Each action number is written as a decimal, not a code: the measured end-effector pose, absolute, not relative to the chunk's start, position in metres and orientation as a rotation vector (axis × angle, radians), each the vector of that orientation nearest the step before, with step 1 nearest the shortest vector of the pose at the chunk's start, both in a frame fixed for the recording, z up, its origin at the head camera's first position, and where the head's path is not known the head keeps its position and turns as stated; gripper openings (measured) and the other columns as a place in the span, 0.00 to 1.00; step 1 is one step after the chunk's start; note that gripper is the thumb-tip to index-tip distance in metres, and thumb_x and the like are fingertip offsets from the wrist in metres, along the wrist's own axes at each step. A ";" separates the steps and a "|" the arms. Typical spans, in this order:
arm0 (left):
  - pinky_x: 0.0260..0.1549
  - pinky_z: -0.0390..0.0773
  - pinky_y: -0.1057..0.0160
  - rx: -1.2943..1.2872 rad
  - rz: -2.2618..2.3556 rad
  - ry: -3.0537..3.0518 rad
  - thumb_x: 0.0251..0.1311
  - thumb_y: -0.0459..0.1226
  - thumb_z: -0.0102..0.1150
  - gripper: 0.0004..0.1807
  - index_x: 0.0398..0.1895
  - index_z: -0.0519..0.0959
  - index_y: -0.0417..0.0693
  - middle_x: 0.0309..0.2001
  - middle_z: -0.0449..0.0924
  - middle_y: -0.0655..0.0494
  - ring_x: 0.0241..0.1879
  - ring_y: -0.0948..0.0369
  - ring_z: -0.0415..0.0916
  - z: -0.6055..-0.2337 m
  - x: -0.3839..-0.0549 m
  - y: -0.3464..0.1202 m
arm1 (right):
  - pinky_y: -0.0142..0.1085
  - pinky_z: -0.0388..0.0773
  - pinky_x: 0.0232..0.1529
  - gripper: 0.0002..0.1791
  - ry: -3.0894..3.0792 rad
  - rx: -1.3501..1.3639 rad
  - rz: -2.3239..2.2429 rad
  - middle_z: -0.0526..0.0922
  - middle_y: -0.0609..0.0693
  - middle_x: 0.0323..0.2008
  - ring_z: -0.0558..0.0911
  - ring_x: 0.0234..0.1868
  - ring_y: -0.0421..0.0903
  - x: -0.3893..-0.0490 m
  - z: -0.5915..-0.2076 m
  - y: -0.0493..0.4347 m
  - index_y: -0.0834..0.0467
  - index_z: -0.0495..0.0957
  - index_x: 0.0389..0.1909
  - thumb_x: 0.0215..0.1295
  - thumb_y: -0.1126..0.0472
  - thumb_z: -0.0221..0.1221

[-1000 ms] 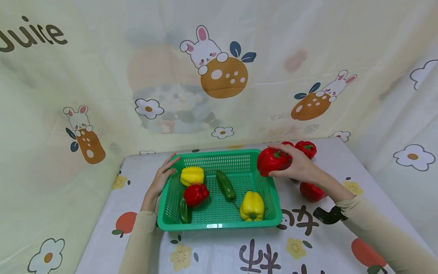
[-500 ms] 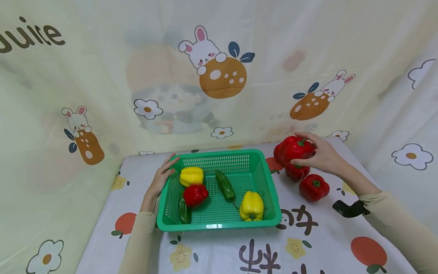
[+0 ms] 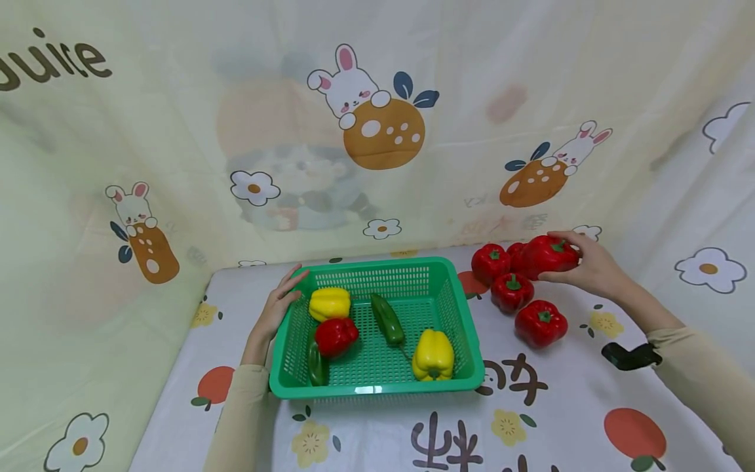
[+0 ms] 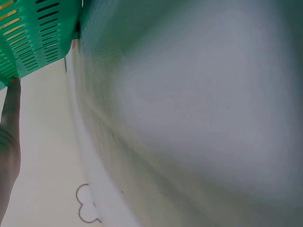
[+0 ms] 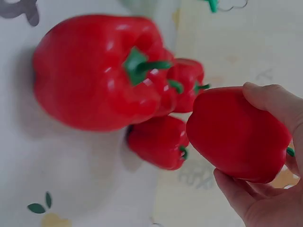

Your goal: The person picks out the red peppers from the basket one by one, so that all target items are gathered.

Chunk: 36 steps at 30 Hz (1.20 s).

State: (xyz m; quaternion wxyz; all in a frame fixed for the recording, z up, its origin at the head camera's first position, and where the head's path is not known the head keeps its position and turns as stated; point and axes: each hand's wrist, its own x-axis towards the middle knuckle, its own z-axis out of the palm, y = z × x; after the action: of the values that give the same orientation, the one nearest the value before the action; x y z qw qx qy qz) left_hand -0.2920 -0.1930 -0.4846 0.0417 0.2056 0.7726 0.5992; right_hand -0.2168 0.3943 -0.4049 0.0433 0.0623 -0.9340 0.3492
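My right hand (image 3: 596,265) grips a red bell pepper (image 3: 545,257) between thumb and fingers, at the back right of the table. In the right wrist view this bell pepper (image 5: 236,135) is tilted, its green stem toward the palm. Several other red bell peppers (image 3: 512,293) stand close by on the cloth. My left hand (image 3: 276,311) rests with extended fingers on the left side of a green plastic basket (image 3: 377,391). The left wrist view shows a straight finger (image 4: 12,104) against the basket's slotted wall (image 4: 42,33).
Inside the basket lie two yellow bell peppers (image 3: 433,354), one red bell pepper (image 3: 336,336) and two long green peppers (image 3: 387,319). A printed cloth (image 3: 448,426) covers the table. Behind it hangs a pale curtain (image 3: 460,190) with rabbit prints.
My right hand has carried the red bell pepper from over the basket's right rim to the right, among the other red peppers. The left hand has stayed at the basket.
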 end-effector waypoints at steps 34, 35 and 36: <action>0.69 0.40 0.35 0.643 1.850 2.340 0.72 0.25 0.40 0.25 0.71 0.64 0.33 0.77 0.44 0.40 0.77 0.46 0.36 -0.487 -0.294 -0.195 | 0.66 0.70 0.53 0.55 -3.072 0.059 1.000 0.55 0.78 0.66 0.59 0.62 0.76 -0.235 -0.480 0.433 0.70 0.50 0.73 0.54 0.54 0.73; 0.69 0.40 0.35 0.645 1.851 2.339 0.72 0.25 0.40 0.25 0.71 0.64 0.33 0.77 0.44 0.39 0.77 0.45 0.36 -0.487 -0.294 -0.195 | 0.67 0.69 0.54 0.55 -3.076 0.055 1.004 0.55 0.78 0.67 0.59 0.62 0.76 -0.235 -0.481 0.433 0.70 0.50 0.73 0.54 0.54 0.72; 0.69 0.40 0.35 0.645 1.853 2.337 0.72 0.25 0.40 0.25 0.71 0.64 0.33 0.77 0.44 0.39 0.77 0.46 0.36 -0.486 -0.294 -0.195 | 0.67 0.69 0.54 0.55 -3.081 0.051 1.006 0.55 0.78 0.67 0.59 0.62 0.76 -0.235 -0.481 0.433 0.70 0.49 0.73 0.54 0.54 0.72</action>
State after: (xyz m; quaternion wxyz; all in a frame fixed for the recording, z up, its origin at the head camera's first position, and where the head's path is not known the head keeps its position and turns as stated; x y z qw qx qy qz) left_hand -0.2939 -0.1948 -0.4864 0.0450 0.2111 0.7652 0.6065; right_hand -0.2355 0.4333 -0.4812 -0.0497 0.0157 -0.9493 0.3100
